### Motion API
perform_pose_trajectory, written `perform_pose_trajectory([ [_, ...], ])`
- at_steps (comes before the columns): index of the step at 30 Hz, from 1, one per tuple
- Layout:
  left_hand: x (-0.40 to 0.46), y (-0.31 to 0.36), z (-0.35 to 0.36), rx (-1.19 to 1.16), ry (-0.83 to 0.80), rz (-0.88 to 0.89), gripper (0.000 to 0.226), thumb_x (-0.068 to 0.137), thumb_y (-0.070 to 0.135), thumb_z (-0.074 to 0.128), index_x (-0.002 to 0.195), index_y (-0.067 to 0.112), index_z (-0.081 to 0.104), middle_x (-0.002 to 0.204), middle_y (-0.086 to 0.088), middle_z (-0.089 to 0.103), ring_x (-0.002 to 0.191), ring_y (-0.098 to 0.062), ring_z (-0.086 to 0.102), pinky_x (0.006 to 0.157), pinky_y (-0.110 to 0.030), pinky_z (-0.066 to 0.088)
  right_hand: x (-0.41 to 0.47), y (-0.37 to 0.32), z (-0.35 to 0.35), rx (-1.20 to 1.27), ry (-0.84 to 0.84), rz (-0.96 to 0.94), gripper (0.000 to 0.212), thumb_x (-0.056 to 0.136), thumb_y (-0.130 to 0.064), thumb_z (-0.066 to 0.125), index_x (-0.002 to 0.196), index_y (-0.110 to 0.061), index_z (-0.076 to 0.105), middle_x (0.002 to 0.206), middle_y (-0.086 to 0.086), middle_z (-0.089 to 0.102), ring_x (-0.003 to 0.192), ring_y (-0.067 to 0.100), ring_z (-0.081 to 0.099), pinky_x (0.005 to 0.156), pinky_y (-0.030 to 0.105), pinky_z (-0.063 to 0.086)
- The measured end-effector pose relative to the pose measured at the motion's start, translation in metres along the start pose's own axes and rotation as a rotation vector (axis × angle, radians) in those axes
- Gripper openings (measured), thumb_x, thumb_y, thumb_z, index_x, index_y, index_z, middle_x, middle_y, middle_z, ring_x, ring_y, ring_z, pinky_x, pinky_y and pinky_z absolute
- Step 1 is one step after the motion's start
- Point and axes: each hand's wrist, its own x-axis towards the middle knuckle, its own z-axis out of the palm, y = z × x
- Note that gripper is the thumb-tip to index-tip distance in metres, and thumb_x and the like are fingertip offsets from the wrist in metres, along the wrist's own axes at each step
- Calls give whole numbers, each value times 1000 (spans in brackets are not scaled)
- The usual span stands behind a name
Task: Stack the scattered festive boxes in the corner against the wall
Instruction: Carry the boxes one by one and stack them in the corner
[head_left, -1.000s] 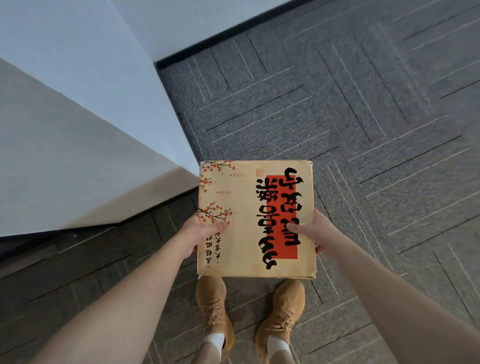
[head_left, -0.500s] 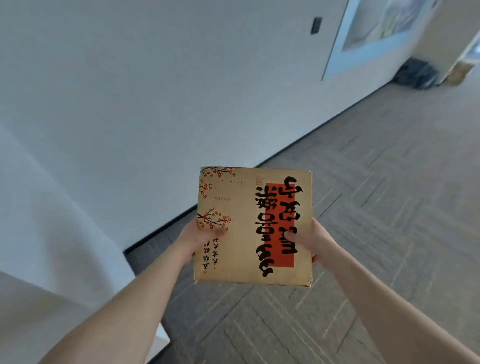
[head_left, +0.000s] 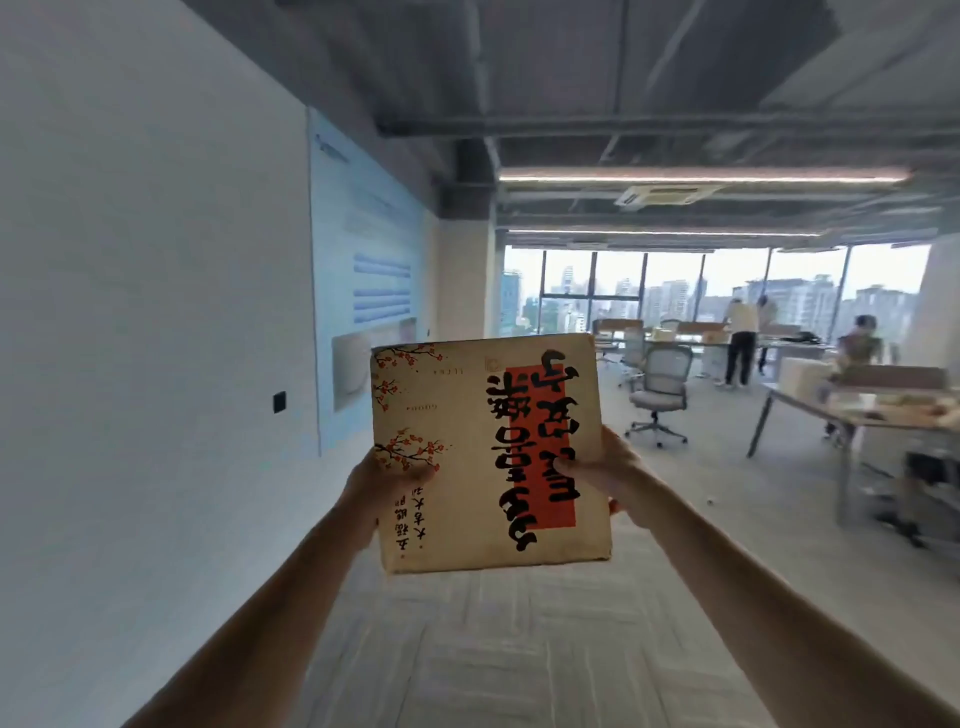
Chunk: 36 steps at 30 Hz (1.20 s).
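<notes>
Box (head_left: 488, 452) held up at chest height between both hands, out in front, long axis running away from the body. Left hand (head_left: 382, 486) gripping the left edge, right hand (head_left: 610, 470) the right, thumbs curled over the top, equally near. Tan card, red panel, black script upside down, plum blossom sprigs. No corner or stack in view.

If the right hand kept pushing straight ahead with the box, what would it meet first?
Probably nothing close. The right hand grips the festive box over open carpet; the office chair sits further on, slightly right, though depth is hard to judge.
</notes>
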Motion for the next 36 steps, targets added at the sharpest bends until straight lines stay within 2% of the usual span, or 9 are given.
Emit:
perform_pose_trajectory([
  [2, -11, 33, 45, -39, -106, 66, 47, 73, 26, 86, 116, 25, 66, 99, 0, 77, 88, -23, 74, 81, -49, 60, -42, -2, -57, -2, 136, 4, 70, 74, -26, 85, 136, -28, 50, 123, 2, 66, 106, 26, 62, 82, 43, 55],
  [5, -41, 73, 114, -63, -281, 122, 56, 64, 36, 90, 114, 27, 66, 102, 0, 77, 91, -26, 74, 82, -54, 59, -124, 3, -137, -23, 323, 25, 68, 66, -39, 87, 126, -38, 54, 111, -6, 70, 102, 24, 67, 82, 48, 57],
  [9, -112, 118, 217, -138, -480, 182, 46, 70, 27, 88, 111, 25, 66, 98, -2, 77, 87, -28, 74, 78, -54, 60, -263, 9, -231, -43, 527, 23, 74, 64, -40, 87, 130, -36, 53, 113, -5, 71, 104, 23, 68, 87, 54, 56],
  [16, -323, 207, 397, -267, -904, 265, 49, 67, 29, 88, 110, 23, 65, 97, -5, 76, 87, -31, 73, 78, -55, 59, -560, -6, -355, -47, 927, 89, 65, 73, -32, 87, 128, -35, 53, 109, -11, 72, 97, 15, 71, 77, 39, 61],
  [20, -481, 255, 480, -359, -1141, 330, 46, 67, 28, 89, 108, 24, 67, 97, -3, 77, 86, -30, 74, 75, -53, 60, -736, -18, -401, -104, 1148, 141, 56, 76, -27, 85, 123, -39, 55, 107, -13, 72, 97, 13, 70, 81, 37, 58],
  [25, -734, 304, 561, -485, -1475, 303, 40, 73, 16, 86, 108, 14, 68, 96, -9, 77, 85, -33, 74, 65, -42, 60, -986, -25, -444, -225, 1445, 287, 68, 70, -26, 88, 129, -30, 56, 115, -5, 72, 104, 18, 69, 93, 47, 55],
  [29, -958, 338, 606, -561, -1807, 314, 57, 59, 37, 91, 107, 14, 71, 106, -14, 73, 93, -33, 71, 76, -47, 60, -1192, -45, -452, -370, 1699, 464, 50, 74, -28, 82, 117, -41, 59, 104, -16, 74, 98, 6, 69, 93, 40, 55],
  [33, -1164, 369, 621, -629, -2028, 316, 50, 64, 33, 86, 105, 10, 70, 96, -14, 75, 85, -32, 72, 70, -43, 59, -1374, -62, -452, -450, 1906, 613, 50, 74, -33, 81, 117, -41, 58, 103, -18, 72, 97, 4, 68, 93, 36, 55],
  [36, -1291, 383, 621, -635, -2150, 243, 43, 70, 23, 89, 106, 8, 70, 93, -12, 77, 85, -35, 73, 74, -47, 60, -1478, -74, -443, -432, 2045, 653, 55, 78, -31, 82, 123, -36, 51, 106, -19, 66, 95, 1, 64, 82, 22, 54],
])
